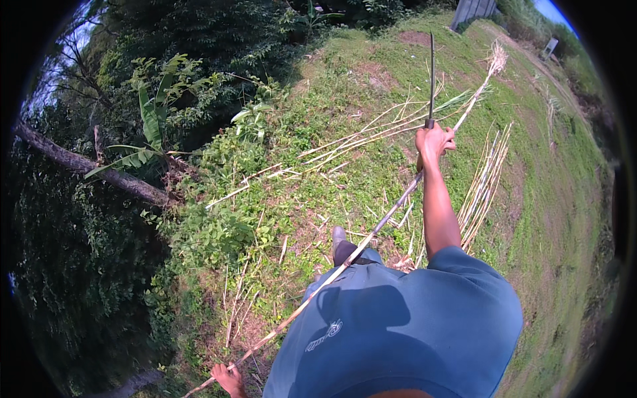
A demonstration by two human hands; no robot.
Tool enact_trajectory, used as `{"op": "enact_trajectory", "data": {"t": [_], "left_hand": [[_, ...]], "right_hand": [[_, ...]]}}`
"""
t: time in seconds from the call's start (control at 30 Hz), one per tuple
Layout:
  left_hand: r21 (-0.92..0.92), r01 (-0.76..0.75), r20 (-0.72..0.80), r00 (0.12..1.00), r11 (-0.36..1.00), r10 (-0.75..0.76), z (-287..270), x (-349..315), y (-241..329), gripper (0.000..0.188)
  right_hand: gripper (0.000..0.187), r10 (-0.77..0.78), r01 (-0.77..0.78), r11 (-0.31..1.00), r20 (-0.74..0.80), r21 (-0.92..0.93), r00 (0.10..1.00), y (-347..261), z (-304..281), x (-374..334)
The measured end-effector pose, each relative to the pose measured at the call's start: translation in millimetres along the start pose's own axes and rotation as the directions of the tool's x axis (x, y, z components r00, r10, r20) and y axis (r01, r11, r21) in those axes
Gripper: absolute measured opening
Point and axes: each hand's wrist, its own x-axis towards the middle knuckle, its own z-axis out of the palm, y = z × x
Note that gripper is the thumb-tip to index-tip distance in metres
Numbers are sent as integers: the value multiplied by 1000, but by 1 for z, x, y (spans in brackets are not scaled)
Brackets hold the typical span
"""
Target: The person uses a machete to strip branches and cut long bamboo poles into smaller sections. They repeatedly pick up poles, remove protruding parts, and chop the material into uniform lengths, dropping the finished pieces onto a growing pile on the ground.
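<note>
A long, thin cane stalk runs slantwise across the front of my body, from the lower left to a pale, frayed tuft at the far upper right. My left hand is closed round its lower part. My right hand, with the arm stretched forward, is closed on the handle of a machete, whose long dark blade points up and away. The stalk passes right at my right hand; whether those fingers also grip it I cannot tell.
A bundle of cut stalks lies on the grass at the right. More loose stalks are strewn ahead. At the left, a fallen trunk and a banana plant border dense dark bushes. My boot stands among cut bits.
</note>
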Motion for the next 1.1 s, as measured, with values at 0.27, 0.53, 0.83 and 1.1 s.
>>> {"op": "enact_trajectory", "data": {"t": [0.27, 0.53, 0.83, 1.1], "left_hand": [[256, 312, 313, 869, 915, -384, 31, -4, -40, 23], [-502, 198, 683, 688, 842, 246, 43, 194, 230, 39], [-807, 85, 337, 878, 584, 339, 76, 264, 373, 45], [-760, 152, 374, 897, 631, 235, 92, 219, 309, 42]], "right_hand": [[16, 386, -434, 482, 260, 762, 885, 12, 31, -28], [13, 114, -551, 503, 581, 666, 806, 6, 44, -210], [22, -557, 391, 818, 416, 421, 718, 10, -32, -190], [26, -810, 799, 585, 147, 136, 568, -28, -79, 29]]}}
